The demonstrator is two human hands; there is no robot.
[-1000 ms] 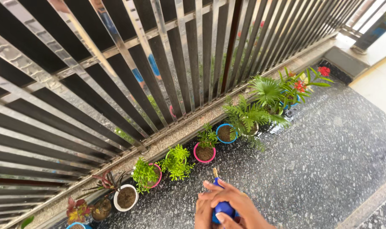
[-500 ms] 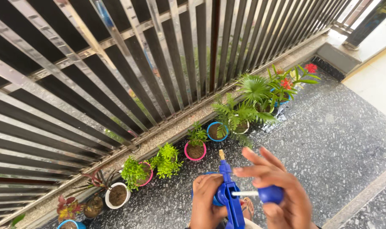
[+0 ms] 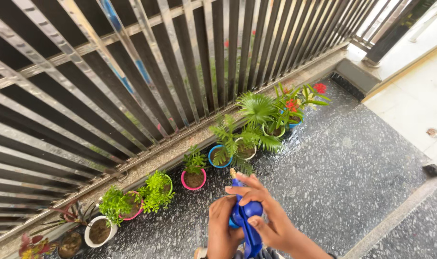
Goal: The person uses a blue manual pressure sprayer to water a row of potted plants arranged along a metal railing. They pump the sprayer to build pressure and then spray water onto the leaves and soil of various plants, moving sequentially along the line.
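In the head view, at the bottom centre of the frame, both hands hold a blue spray bottle (image 3: 244, 218). The left hand (image 3: 222, 230) wraps its fingers closed around the left side of the sprayer body. The right hand (image 3: 265, 216) lies over the round blue pump knob, the fingers curled on it, with the index finger stretched to the left across the top. The small brass nozzle (image 3: 233, 173) points up the frame, toward a pink pot (image 3: 193, 179) and a blue pot (image 3: 218, 156). More potted plants stand in a row along the metal railing (image 3: 132, 72), from lower left to upper right. The speckled dark floor (image 3: 353, 168) looks wet.
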